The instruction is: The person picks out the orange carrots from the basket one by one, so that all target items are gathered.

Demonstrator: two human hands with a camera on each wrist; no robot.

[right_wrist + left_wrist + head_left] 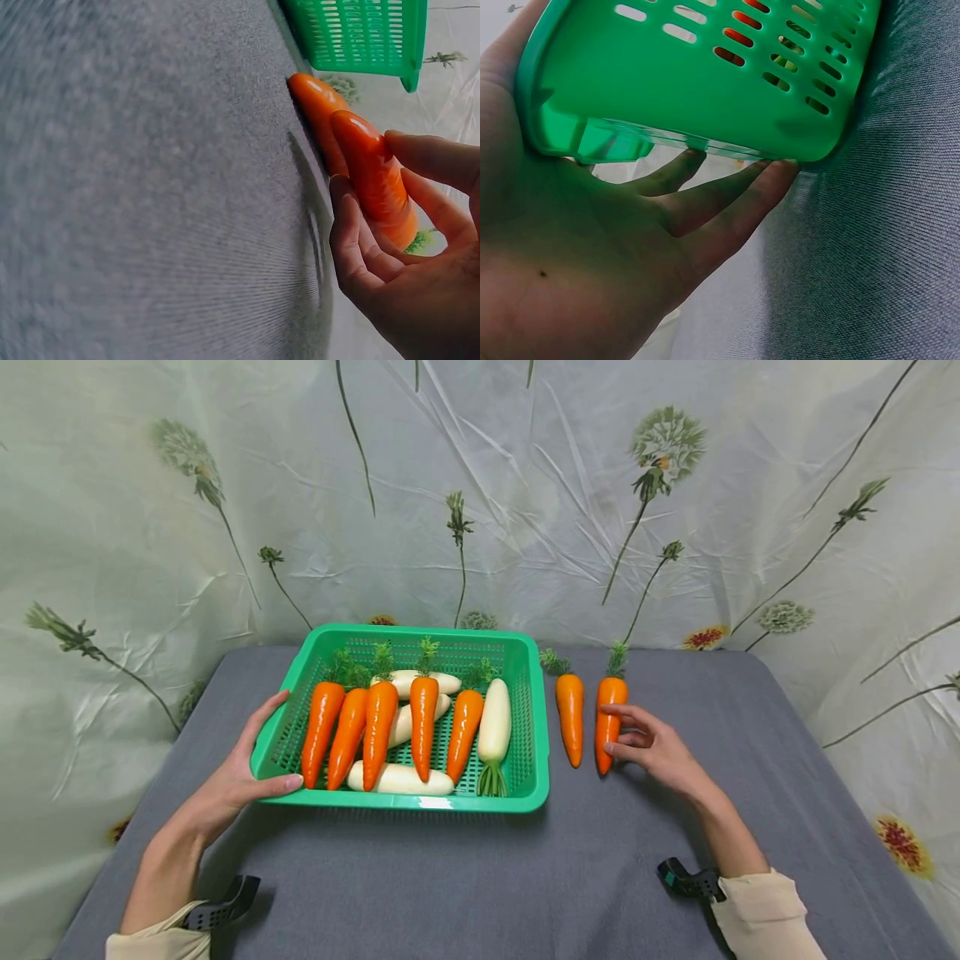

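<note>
A green plastic basket (487, 804) stands at the left of the table, with several orange carrots (380, 718) and white radishes (494, 718) lying inside. My left hand (232, 777) holds its left end, thumb over the front rim and fingers along the outer side. In the left wrist view, the fingertips (784, 171) press against the basket wall (682, 97). To the right of the basket, my right hand (660, 758) pinches a carrot (612, 692) between thumb and fingers. Another carrot (570, 714) lies between that one and the basket, green top toward the back.
Grey cloth (465, 885) covers the table. A pale curtain (525, 568) printed with dandelions hangs right behind its back edge. Dark wrist straps (690, 881) sit at both sleeve cuffs.
</note>
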